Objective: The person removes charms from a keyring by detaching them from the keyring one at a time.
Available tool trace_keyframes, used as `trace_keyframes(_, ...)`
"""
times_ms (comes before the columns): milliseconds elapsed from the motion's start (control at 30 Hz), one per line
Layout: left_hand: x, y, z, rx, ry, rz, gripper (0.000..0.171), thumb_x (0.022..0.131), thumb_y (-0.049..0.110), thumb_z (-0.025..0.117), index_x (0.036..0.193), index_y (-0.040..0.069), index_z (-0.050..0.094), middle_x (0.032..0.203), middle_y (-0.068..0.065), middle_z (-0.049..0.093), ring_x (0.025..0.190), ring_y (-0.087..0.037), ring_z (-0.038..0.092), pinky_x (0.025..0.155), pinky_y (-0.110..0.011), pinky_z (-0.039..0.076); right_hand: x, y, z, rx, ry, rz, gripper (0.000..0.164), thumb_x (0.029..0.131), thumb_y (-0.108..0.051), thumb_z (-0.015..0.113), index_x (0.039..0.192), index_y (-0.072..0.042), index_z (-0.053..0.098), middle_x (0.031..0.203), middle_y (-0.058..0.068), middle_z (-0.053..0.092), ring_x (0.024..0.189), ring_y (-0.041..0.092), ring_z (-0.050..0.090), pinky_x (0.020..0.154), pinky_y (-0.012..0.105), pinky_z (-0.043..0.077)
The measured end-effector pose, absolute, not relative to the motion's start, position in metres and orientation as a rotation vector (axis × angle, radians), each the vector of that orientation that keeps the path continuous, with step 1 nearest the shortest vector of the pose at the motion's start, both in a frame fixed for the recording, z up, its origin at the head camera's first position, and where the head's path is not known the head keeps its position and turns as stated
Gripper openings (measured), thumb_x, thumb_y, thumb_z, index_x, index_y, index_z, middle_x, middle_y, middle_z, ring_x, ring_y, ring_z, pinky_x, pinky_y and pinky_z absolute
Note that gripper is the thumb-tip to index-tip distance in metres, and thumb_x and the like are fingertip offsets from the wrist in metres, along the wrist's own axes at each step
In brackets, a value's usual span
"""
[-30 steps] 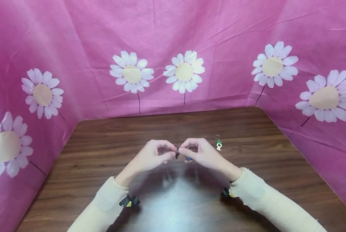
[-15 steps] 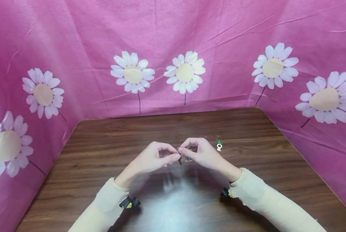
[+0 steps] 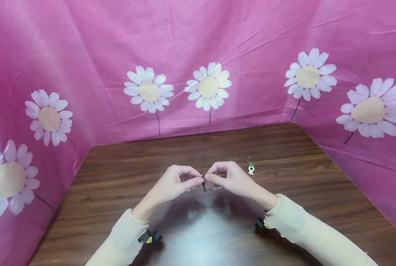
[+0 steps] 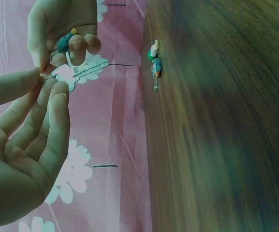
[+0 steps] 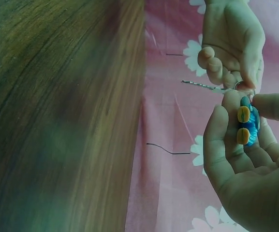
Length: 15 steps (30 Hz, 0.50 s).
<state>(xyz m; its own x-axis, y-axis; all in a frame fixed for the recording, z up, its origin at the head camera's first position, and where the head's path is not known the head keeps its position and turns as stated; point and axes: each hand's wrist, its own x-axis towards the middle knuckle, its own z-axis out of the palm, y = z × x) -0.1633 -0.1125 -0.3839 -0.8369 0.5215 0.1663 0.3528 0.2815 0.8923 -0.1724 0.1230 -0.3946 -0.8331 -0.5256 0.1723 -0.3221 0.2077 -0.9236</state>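
Both hands meet over the table at the middle of the head view. My left hand [image 3: 174,184] pinches a thin metal key ring [image 3: 203,174] between thumb and forefinger. A silver key [image 4: 91,69] points away from the left fingertips in the left wrist view. In the head view it hangs down from the ring. My right hand [image 3: 232,181] pinches the ring from the other side. A small blue figure charm with orange feet [image 5: 249,126] hangs at the right fingers, its upper part hidden by them in the right wrist view.
A green and white figure keychain [image 3: 251,168] lies on the wooden table [image 3: 118,162] beyond the right hand. Next to it in the left wrist view lies a blue keychain [image 4: 156,67], mostly hidden from the head. A pink cloth with daisies [image 3: 178,37] surrounds the table.
The key has swung from close against the left fingertips to hanging down below the ring. Both hands stay nearly in place, and the head view has tilted slightly.
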Motion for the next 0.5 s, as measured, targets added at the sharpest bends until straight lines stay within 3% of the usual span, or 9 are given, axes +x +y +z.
trace_keyframes(100,-0.164,-0.1137,-0.3822,0.855,2.369,1.583,0.011,0.095,0.021,0.074,0.101,0.012,0.078,0.085,0.002,0.074,0.071,-0.027,0.069,0.065,-0.039,0.061,-0.1732,0.1234,-0.3986,-0.826,2.261,-1.697,0.012,0.098,-0.014,0.069,0.097,-0.002,0.072,0.086,0.012,0.072,0.072,0.025,0.07,0.067,0.04,0.063)
trace_keyframes(300,-0.1648,-0.1164,-0.3806,0.82,2.267,1.701,0.013,0.097,0.013,0.07,0.102,0.001,0.074,0.09,-0.008,0.075,0.078,-0.034,0.072,0.071,-0.044,0.063,-0.1746,0.1228,-0.4036,-0.774,2.169,-1.694,0.015,0.099,-0.012,0.067,0.098,0.002,0.07,0.087,0.016,0.072,0.069,0.021,0.068,0.066,0.037,0.062)
trace_keyframes(500,-0.1662,-0.1165,-0.3832,0.77,2.282,1.658,0.017,0.099,0.015,0.067,0.103,-0.001,0.071,0.094,-0.018,0.074,0.083,-0.041,0.072,0.072,-0.052,0.062,-0.1745,0.1223,-0.3985,-0.818,2.125,-1.717,0.016,0.1,-0.013,0.066,0.099,0.003,0.069,0.089,0.027,0.068,0.071,0.023,0.068,0.068,0.039,0.062)
